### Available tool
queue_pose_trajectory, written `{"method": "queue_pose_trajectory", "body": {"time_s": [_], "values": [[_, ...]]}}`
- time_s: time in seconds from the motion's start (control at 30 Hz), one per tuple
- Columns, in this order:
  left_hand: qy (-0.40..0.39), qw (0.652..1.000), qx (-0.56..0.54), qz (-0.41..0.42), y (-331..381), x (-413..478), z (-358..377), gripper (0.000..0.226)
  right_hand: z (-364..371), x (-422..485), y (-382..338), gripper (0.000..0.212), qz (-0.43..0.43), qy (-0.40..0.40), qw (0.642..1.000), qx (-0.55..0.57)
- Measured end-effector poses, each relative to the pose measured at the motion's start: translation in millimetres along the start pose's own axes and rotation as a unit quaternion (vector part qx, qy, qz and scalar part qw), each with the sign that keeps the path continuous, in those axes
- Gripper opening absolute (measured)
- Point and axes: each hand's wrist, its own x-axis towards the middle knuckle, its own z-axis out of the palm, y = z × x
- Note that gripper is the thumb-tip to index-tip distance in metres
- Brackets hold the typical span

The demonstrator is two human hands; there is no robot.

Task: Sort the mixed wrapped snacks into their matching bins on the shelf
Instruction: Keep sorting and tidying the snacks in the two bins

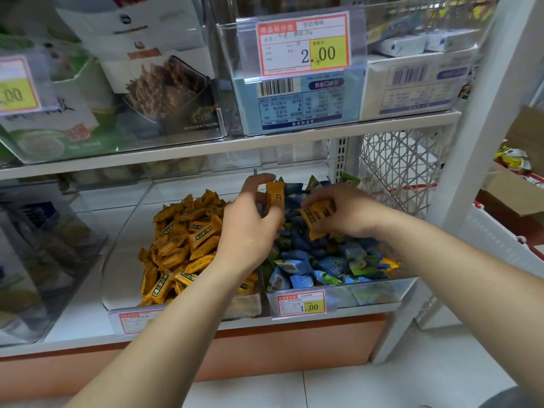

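Status check, mid-sort

Both hands are up over the clear plastic bin on the right (379,291), the one heaped with blue and green wrapped snacks (306,265). Left hand (247,231) has its fingers curled and pinches one orange wrapped snack (275,198), stood on end, between thumb and fingertips. Right hand (353,214), at about 3 o'clock from the left one and just beside it, is curled around a small bunch of the same orange snacks (318,214). Looks like two or three, can't tell exactly. Both lots sit above the blue heap, toward the back of that bin.

Just beside that bin at its 9 o'clock is a second clear plastic bin (123,260), with a pile of orange wrapped snacks (182,245) banked against its right side. One yellow-orange wrapper (388,265) lies among the blue ones at the right bin's 4 o'clock edge. A red-and-yellow price tag reading 1.00 (301,303) is clipped to the right bin's front. Up at 12 o'clock, on the white shelf board (206,148) above, another clear bin (225,72) carries a tag reading 2.00 (303,44).
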Motion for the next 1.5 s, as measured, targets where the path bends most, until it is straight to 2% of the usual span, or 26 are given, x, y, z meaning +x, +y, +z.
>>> {"method": "queue_pose_trajectory", "body": {"time_s": [0.1,0.2,0.33,0.4,0.47,0.53,0.57,0.63,0.77,0.9,1.03,1.2,1.3,1.37,1.5], "values": [[-0.016,0.995,-0.090,-0.039,3.3,-3.0,2.3,0.034,-6.9,-3.3,-2.9,0.040,0.011,0.064,0.976,0.206],[-0.007,0.984,-0.161,-0.080,8.5,-4.9,9.5,0.032,-4.1,-8.9,-12.2,0.040,0.010,0.061,0.910,0.410],[-0.031,0.973,-0.207,-0.103,10.1,-7.4,18.3,0.016,7.8,-13.2,-25.0,0.036,0.007,0.045,0.863,0.504],[-0.048,0.969,-0.221,-0.095,9.4,-9.6,19.9,0.019,11.7,-14.4,-29.1,0.048,0.013,0.052,0.850,0.525],[-0.054,0.980,-0.181,-0.069,7.2,-11.4,20.1,0.043,13.6,-15.2,-31.9,0.054,0.027,0.059,0.844,0.533],[-0.048,0.998,-0.050,-0.001,3.1,-12.4,20.4,0.064,14.9,-14.7,-33.2,0.044,0.036,0.061,0.830,0.553],[-0.037,0.999,0.012,0.029,0.9,-12.9,21.0,0.071,15.8,-14.7,-34.5,0.040,0.042,0.061,0.821,0.566],[-0.020,0.997,0.056,0.043,-0.4,-12.9,20.0,0.075,19.0,-14.8,-37.6,0.034,0.052,0.060,0.816,0.573],[0.006,0.997,0.060,0.042,-4.1,-9.1,16.1,0.062,27.3,-13.9,-42.9,0.026,0.061,0.058,0.838,0.538],[0.037,0.997,0.046,0.044,-4.9,-7.4,7.8,0.044,28.3,-13.7,-49.1,0.017,0.052,0.014,0.861,0.505],[0.057,0.995,0.059,0.050,-3.4,-5.4,-4.5,0.038,24.3,-13.4,-50.9,0.021,0.041,0.001,0.928,0.371],[0.048,0.997,0.056,0.035,-3.7,2.3,-27.2,0.030,26.2,-11.3,-56.7,0.024,0.030,-0.035,0.929,0.367],[0.057,0.993,0.104,0.000,-20.0,11.4,-56.6,0.031,19.3,-6.1,-51.3,0.026,0.029,-0.001,0.958,0.284],[0.051,0.983,0.176,-0.021,-36.8,15.8,-75.6,0.032,11.0,-3.3,-39.1,0.016,0.032,0.032,0.972,0.231],[-0.066,0.930,0.350,-0.092,-55.0,15.6,-93.3,0.056,-9.1,1.4,-6.0,0.022,0.049,0.086,0.991,0.093]]}}
